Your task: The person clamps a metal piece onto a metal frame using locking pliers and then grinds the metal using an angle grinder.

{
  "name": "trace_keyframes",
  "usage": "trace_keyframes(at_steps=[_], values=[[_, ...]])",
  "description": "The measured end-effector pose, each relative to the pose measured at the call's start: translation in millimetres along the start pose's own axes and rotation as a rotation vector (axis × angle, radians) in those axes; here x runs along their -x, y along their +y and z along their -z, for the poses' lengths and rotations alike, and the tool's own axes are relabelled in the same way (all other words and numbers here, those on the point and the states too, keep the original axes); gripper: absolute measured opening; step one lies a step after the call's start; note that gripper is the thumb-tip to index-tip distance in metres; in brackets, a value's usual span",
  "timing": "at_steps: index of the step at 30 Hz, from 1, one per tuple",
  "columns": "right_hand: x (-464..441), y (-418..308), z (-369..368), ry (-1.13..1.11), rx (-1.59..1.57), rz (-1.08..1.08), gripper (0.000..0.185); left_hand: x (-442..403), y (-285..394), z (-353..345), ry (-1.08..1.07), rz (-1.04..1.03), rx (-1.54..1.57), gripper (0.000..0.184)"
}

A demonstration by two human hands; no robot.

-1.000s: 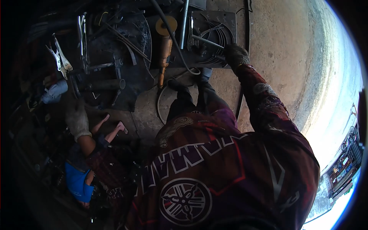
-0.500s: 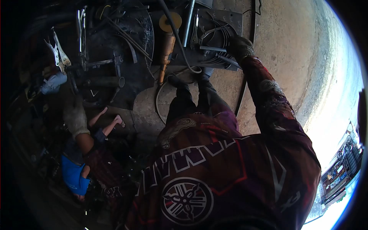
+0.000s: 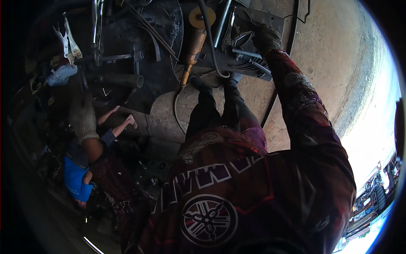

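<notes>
My right hand (image 3: 267, 39), in a dirty work glove, reaches over a dark metal plate (image 3: 277, 26). Its fingertips sink into shadow by several thin curved rods (image 3: 247, 67), so I cannot tell whether they grip anything. Beside it lie silver pliers (image 3: 229, 30) and short metal bars (image 3: 247, 53). My left hand (image 3: 83, 118), also gloved, extends low on the left side below a dark pipe (image 3: 120, 80). Gloom hides its fingers. Above that hand, silver locking pliers (image 3: 75, 50) stand at the worktable's left.
An orange angle grinder (image 3: 195, 47) with a round disc lies in the middle, its hose-like cable (image 3: 210, 40) crossing it. A shiny tube (image 3: 222, 25) is beside it. Another person in a blue shirt (image 3: 77, 178) is at lower left. Concrete floor (image 3: 325, 63) stretches right.
The view has shifted, so the bench items appear farther right and mostly higher. My right hand has moved left over the plate, covering part of the curved rods. My left hand has barely changed.
</notes>
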State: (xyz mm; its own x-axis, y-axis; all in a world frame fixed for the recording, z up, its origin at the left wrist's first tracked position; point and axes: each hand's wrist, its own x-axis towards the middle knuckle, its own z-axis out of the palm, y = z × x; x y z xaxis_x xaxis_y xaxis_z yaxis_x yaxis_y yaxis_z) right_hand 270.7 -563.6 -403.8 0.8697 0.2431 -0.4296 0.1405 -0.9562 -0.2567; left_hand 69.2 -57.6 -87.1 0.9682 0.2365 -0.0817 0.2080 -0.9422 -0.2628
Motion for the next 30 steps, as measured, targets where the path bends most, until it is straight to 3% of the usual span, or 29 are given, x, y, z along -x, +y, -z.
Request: trace_keyframes(at_steps=[2, 4, 5, 7, 8, 10, 11, 13, 17, 19, 21, 23, 30], values=[[1.1, 0.7, 1.2, 0.021, 0.008, 0.006, 0.046, 1.5, -0.6, -7.9, 0.085, 0.06, 0.068, 0.018], [9.0, -1.6, 7.0, 0.1, -0.034, 0.059, 0.052, 1.0, 1.7, 4.6, 0.136, -0.308, -0.3, 0.017], [7.2, -0.2, 5.3, 0.081, 0.004, 0.057, 0.053, 1.0, 5.4, 5.3, 0.141, -0.282, -0.325, 0.017], [4.3, 0.6, 1.9, 0.074, 0.04, 0.073, 0.055, 3.1, 10.8, -2.6, 0.031, 0.072, -0.097, 0.017], [2.8, 2.0, 1.5, 0.061, 0.012, 0.047, 0.054, 3.1, 11.0, 0.9, 0.042, 0.091, -0.105, 0.017], [5.7, -8.0, 13.0, 0.057, -0.013, 0.034, 0.052, 2.6, 13.2, 7.1, 0.114, -0.19, -0.223, 0.016], [10.1, -14.7, 21.4, 0.027, -0.048, -0.03, 0.051, 1.6, 17.7, 8.4, 0.121, -0.175, -0.225, 0.016], [7.2, -25.0, 27.1, 0.029, -0.075, -0.134, 0.048, -1.2, 28.9, 12.4, 0.063, 0.063, 0.008, 0.015], [26.2, -33.7, 19.4, 0.165, -0.264, -0.038, 0.049, 0.8, 28.2, 12.5, 0.035, -0.049, -0.234, 0.022], [44.5, -29.4, -1.7, 0.237, -0.269, 0.038, 0.05, -4.4, 45.4, 21.3, -0.016, 0.441, 0.336, 0.024], [64.1, -29.9, -15.8, 0.311, -0.275, 0.114, 0.051, -4.2, 43.8, 19.1, 0.021, 0.429, 0.29, 0.026], [83.3, -34.7, -22.4, 0.228, -0.489, 0.031, 0.052, -4.0, 44.4, 17.4, 0.054, 0.414, 0.247, 0.029], [108.9, -51.8, -0.6, 0.154, -0.291, 0.094, 0.054, -0.5, 41.6, -8.2, 0.179, 0.401, 0.203, 0.028]])
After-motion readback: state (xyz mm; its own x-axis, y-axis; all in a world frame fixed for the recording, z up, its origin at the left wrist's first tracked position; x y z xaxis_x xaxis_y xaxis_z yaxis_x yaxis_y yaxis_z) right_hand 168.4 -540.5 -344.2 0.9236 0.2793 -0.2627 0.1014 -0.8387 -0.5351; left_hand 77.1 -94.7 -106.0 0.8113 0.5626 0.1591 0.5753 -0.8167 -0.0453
